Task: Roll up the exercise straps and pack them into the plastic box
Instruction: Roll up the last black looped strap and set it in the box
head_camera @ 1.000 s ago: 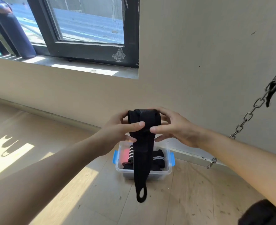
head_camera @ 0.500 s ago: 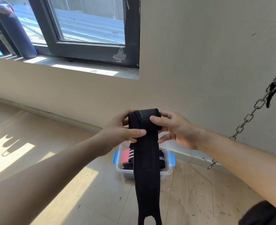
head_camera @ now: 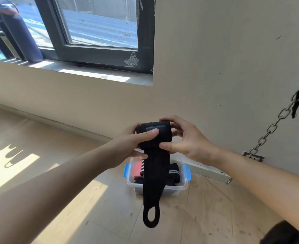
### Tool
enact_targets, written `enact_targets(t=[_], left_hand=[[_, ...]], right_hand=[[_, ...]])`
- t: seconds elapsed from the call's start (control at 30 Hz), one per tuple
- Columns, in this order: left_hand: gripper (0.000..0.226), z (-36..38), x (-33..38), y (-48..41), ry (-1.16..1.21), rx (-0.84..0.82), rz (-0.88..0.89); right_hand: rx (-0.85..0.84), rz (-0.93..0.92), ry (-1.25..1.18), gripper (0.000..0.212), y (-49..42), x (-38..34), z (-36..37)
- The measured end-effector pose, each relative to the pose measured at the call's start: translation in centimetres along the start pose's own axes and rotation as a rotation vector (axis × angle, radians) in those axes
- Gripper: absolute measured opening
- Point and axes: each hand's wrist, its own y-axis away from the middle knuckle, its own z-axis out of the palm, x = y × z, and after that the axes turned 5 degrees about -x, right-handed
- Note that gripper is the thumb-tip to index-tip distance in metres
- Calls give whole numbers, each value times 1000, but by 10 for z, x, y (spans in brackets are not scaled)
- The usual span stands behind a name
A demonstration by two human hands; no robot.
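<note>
I hold a black exercise strap (head_camera: 155, 173) in mid-air, its top wound into a roll between both hands. My left hand (head_camera: 127, 147) grips the roll from the left, thumb across its front. My right hand (head_camera: 185, 138) holds it from the right, with fingers curled over the top and thumb on the front. The strap's loose tail hangs down and ends in a thumb loop (head_camera: 151, 216). Below on the floor stands a clear plastic box (head_camera: 184, 185) with blue clips, holding several rolled straps, black, striped and pink.
A beige wall with a dark-framed window (head_camera: 99, 50) rises behind the box. A metal chain (head_camera: 275, 124) hangs from the upper right down to a wall anchor (head_camera: 253, 156). A dark object (head_camera: 286, 233) sits at the bottom right corner. Wooden floor (head_camera: 74, 208) spreads left, partly sunlit.
The roll has turned further in my hands and the hanging tail has shortened, so the thumb loop has come back up into view.
</note>
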Motion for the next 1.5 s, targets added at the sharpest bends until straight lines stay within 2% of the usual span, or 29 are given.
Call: enact_targets(t=[0.07, 0.2, 0.33, 0.47, 0.57, 0.7, 0.8, 1.0, 1.1, 1.2, 1.33, 1.5], left_hand=[[51, 0, 1, 1, 18, 5, 27], [50, 1, 1, 0, 29, 31, 113], [54, 2, -5, -2, -51, 57, 199], [60, 2, -10, -1, -124, 37, 249], [65, 1, -9, -1, -142, 21, 202], [51, 0, -5, 2, -109, -97, 34], [50, -1, -5, 1, -83, -96, -49], [51, 1, -2, 1, -71, -48, -9], [43, 1, -2, 1, -44, -39, 9], [38, 0, -1, 0, -19, -27, 43], [49, 0, -3, -1, -16, 18, 137], [61, 1, -9, 0, -108, 7, 217]], right_hand=[[-29, 59, -20, 67, 0, -2, -2], [-188, 211, -162, 44, 2, -8, -10], [-217, 299, -253, 48, 2, -13, -11], [-180, 289, -253, 40, 0, -11, -10], [-158, 243, -250, 39, -1, -9, -11], [-120, 162, -250, 46, -1, -6, -12], [-84, 107, -221, 49, -1, -3, -12], [-44, 26, -113, 61, -1, 2, -10], [-46, 78, -156, 62, -1, -1, -11], [-154, 201, -213, 53, 1, -5, -13], [-245, 322, -287, 50, 2, -9, -12], [-188, 330, -316, 48, 1, -9, -12]])
